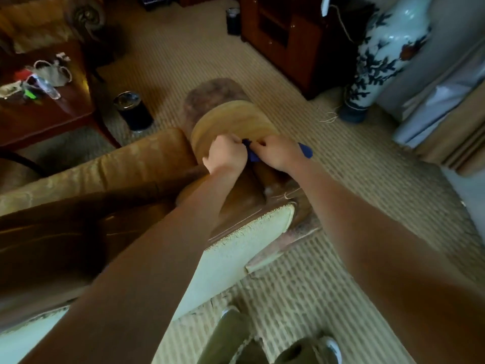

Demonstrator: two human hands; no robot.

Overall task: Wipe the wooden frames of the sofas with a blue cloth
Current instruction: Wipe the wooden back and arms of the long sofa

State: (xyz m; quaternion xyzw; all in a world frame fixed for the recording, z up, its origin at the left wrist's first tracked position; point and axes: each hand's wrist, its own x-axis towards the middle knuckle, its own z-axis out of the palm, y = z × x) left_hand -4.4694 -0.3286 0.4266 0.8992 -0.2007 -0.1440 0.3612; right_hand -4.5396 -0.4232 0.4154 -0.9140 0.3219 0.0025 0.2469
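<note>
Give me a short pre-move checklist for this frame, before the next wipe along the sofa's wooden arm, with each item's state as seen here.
1. Blue cloth in hand: ok. It shows between the hands, and another bit sticks out past the right hand.
2. Both hands on the cloth: ok for the right hand; the left hand appears to pinch its end, though blur makes this less sure.
3. Cloth against the wooden arm: cannot tell; the hands cover the contact.
4. Wood ahead free of things: ok on the rounded end that shows.
5. Nearby floor things apart from the sofa: ok; the dark bin and the large vase stand off it.
</note>
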